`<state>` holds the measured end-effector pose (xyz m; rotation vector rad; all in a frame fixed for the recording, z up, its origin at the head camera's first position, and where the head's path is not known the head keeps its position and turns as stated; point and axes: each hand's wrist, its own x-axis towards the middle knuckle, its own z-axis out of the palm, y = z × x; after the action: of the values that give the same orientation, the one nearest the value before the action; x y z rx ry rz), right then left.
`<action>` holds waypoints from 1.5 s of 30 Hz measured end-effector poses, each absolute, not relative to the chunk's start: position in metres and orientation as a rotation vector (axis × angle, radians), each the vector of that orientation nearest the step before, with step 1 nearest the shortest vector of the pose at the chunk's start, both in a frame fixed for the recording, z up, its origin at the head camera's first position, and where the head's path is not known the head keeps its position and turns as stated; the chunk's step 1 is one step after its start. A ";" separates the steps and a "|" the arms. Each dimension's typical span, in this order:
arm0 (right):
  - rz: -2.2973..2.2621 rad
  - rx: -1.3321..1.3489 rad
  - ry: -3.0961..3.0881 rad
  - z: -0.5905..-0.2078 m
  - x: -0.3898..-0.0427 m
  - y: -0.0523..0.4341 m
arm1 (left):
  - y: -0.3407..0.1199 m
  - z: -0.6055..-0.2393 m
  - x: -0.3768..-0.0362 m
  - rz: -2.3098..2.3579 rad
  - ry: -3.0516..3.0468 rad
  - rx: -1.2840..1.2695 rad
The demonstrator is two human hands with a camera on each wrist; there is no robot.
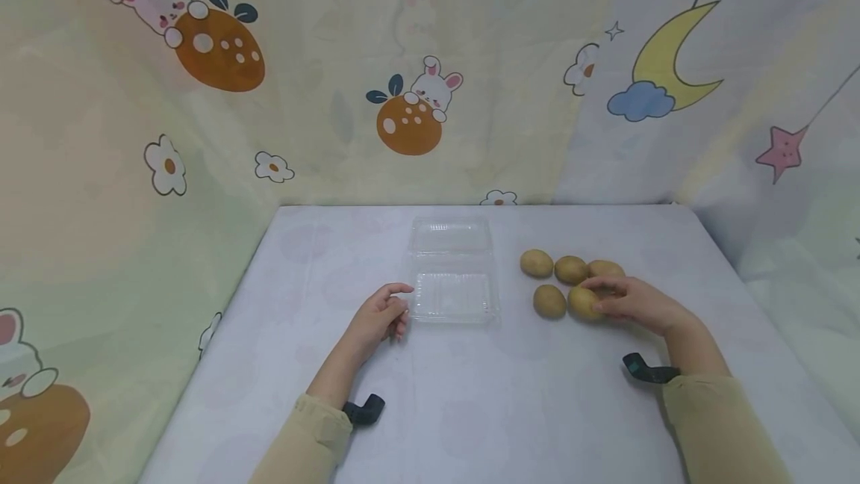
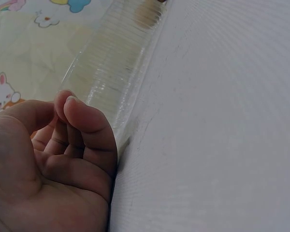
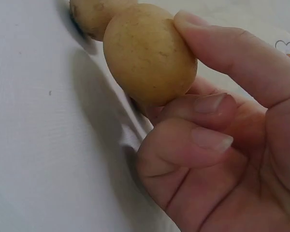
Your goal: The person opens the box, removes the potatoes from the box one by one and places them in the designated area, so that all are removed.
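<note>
My right hand [image 1: 634, 303] pinches a yellow-brown potato [image 1: 583, 304] between thumb and fingers. In the right wrist view that potato [image 3: 150, 55] fills the upper middle, thumb and fingertips on its side, another potato [image 3: 99, 17] behind it. To its left in the head view lies a second front potato [image 1: 549, 302]. Three more form a row behind: a left one [image 1: 537, 264], a middle one [image 1: 571, 270] and a right one [image 1: 606, 269]. My left hand [image 1: 379, 318], loosely curled and holding nothing, rests by the left edge of a clear plastic clamshell box [image 1: 453, 317], its lid folded back.
A white cloth covers the table [image 1: 463, 409]. Printed fabric curtains [image 1: 322, 95] rise along its back and sides. Each wrist wears a dark camera, one on the left [image 1: 365, 411] and one on the right [image 1: 648, 370].
</note>
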<state>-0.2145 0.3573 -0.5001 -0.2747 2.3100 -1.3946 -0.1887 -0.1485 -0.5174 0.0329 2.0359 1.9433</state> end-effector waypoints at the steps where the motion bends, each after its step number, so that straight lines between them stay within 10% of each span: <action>1: -1.383 -0.265 2.315 -0.501 -0.215 0.356 | -0.149 -0.518 -0.189 1.942 2.037 0.034; 45: -1.109 -0.251 2.457 -0.481 -0.206 0.352 | -0.148 -0.522 -0.190 1.941 2.055 0.034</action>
<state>-0.2056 0.3524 -0.4807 -0.2512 2.4574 -1.1090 -0.1896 -0.1485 -0.5216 0.0341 2.0549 1.9415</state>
